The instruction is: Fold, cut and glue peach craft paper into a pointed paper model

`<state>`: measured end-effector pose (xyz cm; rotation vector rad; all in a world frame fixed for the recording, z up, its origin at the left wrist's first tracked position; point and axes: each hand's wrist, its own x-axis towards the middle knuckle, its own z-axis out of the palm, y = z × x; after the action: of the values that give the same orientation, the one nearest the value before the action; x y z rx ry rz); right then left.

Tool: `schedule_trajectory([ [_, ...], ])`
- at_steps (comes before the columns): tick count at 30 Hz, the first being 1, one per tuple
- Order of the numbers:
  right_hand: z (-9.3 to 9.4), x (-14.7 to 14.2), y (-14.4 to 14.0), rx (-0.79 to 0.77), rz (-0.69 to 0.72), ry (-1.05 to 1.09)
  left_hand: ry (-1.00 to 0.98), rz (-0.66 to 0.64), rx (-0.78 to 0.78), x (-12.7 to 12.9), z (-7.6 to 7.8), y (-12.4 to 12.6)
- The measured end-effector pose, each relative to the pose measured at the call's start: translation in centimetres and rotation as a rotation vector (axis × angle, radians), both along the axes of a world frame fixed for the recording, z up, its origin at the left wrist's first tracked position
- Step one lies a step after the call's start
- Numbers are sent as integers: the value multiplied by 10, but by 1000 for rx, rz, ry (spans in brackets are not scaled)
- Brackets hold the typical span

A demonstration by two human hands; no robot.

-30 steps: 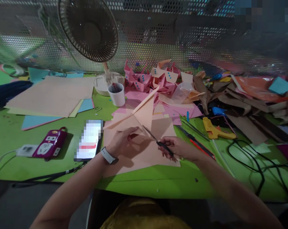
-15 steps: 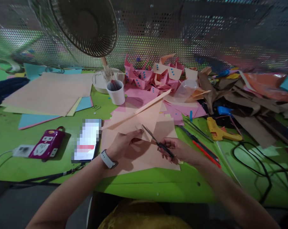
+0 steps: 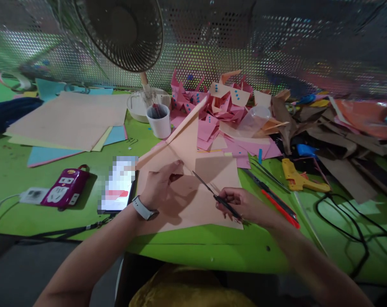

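My left hand (image 3: 163, 181), with a watch (image 3: 144, 208) at the wrist, grips the lower edge of a folded peach paper (image 3: 185, 138), which stands tilted above the sheets. In my right hand (image 3: 234, 202) is a pair of scissors (image 3: 208, 185), fingers wrapped round the dark handles. The blades point up and left, apart from my left fingers and just below the folded paper. Flat under both hands lies a larger peach sheet (image 3: 193, 213) on the green table.
A phone (image 3: 119, 187) and a purple power strip (image 3: 65, 187) lie left. A white cup (image 3: 158, 121), a fan (image 3: 121, 34) and pink paper shapes (image 3: 193, 100) stand behind. At right are a red-and-black cutter (image 3: 276, 202), a yellow glue gun (image 3: 302, 179) and black cables (image 3: 343, 226).
My left hand has swung the folded paper leftward and tilted it more upright. The scissors have drawn slightly away from it. The whole view has shifted a little.
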<state>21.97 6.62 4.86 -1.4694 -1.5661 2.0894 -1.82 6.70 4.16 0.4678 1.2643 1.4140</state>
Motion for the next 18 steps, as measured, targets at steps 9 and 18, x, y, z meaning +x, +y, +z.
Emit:
schedule_trajectory([
  [9, -2, -3, -4, 38, -45, 7, -33, 28, 41, -2, 2, 0],
  [18, 3, -9, -4, 18, -51, -14, -20, -99, -7, 4, -1, -4],
])
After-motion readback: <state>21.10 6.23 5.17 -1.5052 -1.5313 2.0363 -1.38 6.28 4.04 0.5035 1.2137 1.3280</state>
